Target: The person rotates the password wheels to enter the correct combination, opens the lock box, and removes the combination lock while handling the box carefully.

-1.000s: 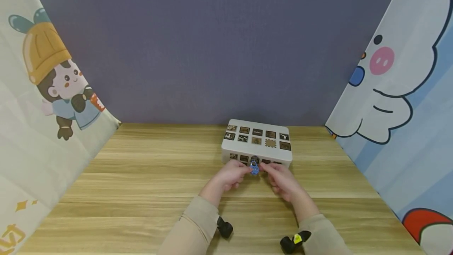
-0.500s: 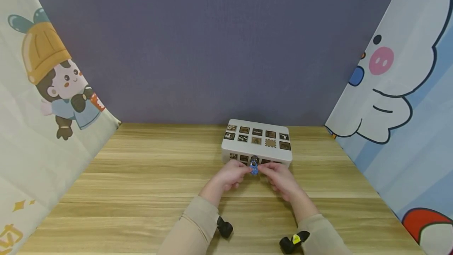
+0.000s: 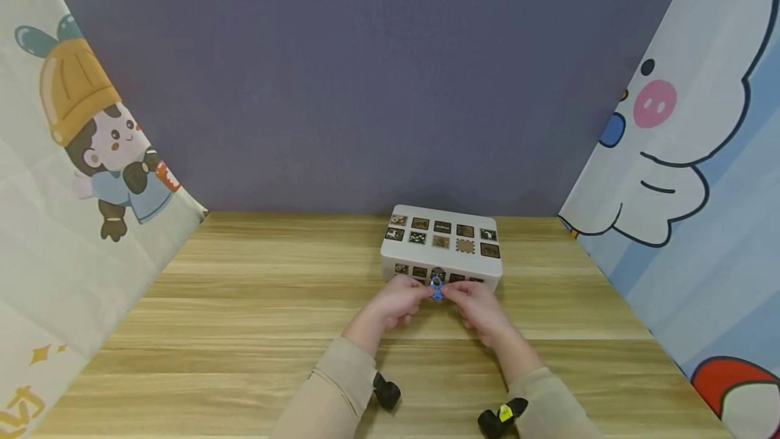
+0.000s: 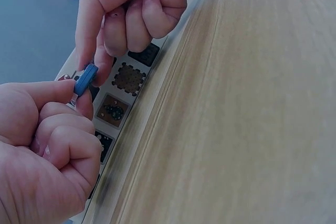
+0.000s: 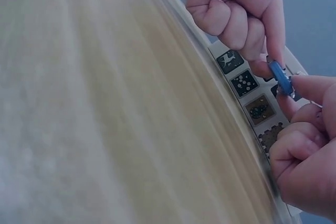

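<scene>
A small blue padlock [image 3: 437,290] hangs at the metal clasp [image 3: 437,272] on the front of a white box [image 3: 447,256] printed with square animal pictures. My left hand [image 3: 399,299] pinches the padlock's left side between thumb and forefinger, other fingers curled in. From the right, my right hand [image 3: 481,307] pinches its opposite edge with thumb and forefinger. The left wrist view has the padlock [image 4: 85,80] edge-on between both sets of fingertips. In the right wrist view too, the padlock [image 5: 281,78] sits between the two hands, close before the box front.
The box stands near the back of a wood-grain table [image 3: 274,303], its lid down. Behind it rises a dark grey panel [image 3: 390,87]. Cartoon-printed cloths flank the table at left [image 3: 36,222] and right [image 3: 719,276]. Black wrist cameras sit at both cuffs.
My right hand has shifted slightly left, its fingertips closing in from beside the padlock onto its right edge. The padlock has turned a little; my left hand and the box stay put.
</scene>
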The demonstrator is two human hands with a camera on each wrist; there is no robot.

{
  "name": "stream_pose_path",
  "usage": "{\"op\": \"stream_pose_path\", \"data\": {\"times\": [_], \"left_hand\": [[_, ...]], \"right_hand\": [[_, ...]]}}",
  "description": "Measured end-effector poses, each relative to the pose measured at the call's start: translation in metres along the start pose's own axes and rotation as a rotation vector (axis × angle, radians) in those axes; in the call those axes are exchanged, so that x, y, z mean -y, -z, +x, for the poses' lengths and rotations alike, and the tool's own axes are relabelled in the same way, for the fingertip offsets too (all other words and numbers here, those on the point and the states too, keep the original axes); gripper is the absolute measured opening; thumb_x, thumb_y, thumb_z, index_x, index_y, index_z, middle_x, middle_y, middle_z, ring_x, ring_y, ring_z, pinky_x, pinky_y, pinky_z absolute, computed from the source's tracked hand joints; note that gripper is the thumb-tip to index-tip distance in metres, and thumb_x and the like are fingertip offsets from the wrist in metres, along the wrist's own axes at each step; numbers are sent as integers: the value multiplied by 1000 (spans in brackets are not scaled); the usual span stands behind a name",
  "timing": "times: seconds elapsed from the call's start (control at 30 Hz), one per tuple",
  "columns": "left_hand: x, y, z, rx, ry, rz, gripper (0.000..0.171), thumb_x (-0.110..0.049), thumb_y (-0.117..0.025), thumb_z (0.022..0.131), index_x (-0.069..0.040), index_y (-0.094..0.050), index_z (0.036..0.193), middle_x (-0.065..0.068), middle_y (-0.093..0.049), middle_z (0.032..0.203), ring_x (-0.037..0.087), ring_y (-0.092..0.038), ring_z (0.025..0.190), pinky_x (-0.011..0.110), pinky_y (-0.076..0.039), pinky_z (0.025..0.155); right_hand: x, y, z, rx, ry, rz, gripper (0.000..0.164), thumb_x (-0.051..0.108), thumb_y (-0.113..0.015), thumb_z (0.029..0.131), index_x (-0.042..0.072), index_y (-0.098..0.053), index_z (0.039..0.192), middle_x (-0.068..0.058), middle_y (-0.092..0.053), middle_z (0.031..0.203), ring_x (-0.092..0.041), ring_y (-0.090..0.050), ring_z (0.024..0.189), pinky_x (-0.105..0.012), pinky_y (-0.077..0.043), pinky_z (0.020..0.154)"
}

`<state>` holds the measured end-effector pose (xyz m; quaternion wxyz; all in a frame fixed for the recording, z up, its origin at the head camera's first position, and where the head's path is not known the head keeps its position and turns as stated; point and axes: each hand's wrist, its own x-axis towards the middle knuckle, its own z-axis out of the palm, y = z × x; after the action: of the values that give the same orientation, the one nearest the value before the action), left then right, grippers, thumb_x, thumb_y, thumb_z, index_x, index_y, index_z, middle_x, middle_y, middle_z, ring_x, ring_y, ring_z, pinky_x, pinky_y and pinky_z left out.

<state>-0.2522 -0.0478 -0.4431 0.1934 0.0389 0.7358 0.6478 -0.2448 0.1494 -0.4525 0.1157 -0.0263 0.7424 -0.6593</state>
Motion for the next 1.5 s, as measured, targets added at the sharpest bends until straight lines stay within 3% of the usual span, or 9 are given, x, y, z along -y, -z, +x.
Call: {"op": "stream_pose_path", "data": {"times": [0.37, 1.5], "left_hand": [[-1, 1, 0, -23, 14, -4, 20, -21, -66, 98, -3, -73, 96, -8, -35, 52, 7, -31, 42, 22, -30, 39], [-1, 0, 0, -31, 7, 4, 18, -18, -68, 95, -1, -72, 95, -8, -34, 50, 7, -30, 41, 22, -29, 37]], "right_hand": [[-3, -1, 1, 6, -15, -5, 28, 21, -68, 97, -4, -70, 110, 6, -40, 57, -7, -30, 45, -20, -27, 40], [-2, -3, 2, 48, -32, 72, 26, 15, -61, 99, -8, -68, 109, 6, -35, 56, -7, -27, 46, -20, -24, 40]]}}
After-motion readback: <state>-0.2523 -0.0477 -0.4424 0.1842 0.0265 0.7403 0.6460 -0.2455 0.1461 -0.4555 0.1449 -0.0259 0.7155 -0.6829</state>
